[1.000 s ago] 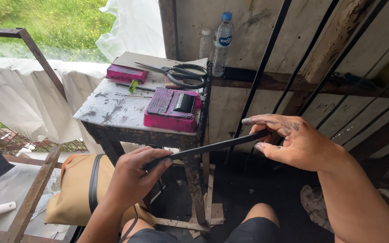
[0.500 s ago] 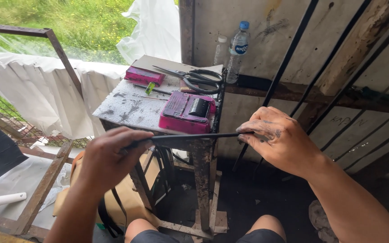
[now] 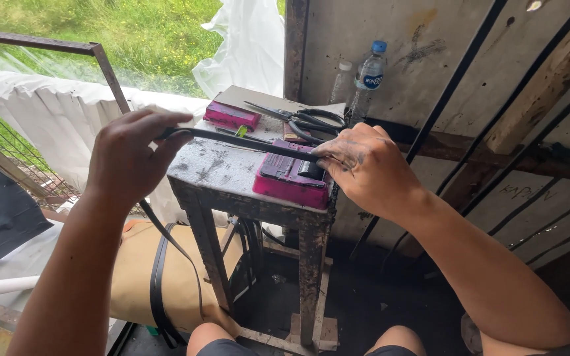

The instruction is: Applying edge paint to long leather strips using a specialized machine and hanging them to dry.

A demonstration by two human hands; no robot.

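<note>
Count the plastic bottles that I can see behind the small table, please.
2. A bottle with a blue cap stands by the wall, and a clear bottle with a white cap stands just left of it. More may be hidden.

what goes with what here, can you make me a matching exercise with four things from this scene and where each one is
Things:
1. long black strap
2. black-handled scissors
3. clear plastic bottle with blue cap
4. tan bag with black straps

Places:
A. on the ground beside the stool
B. stretched between the left hand and right hand
C. standing against the wall behind the stool
D. lying on the far part of the worn stool top

Pairs: 1-B, 2-D, 3-C, 4-A
</note>
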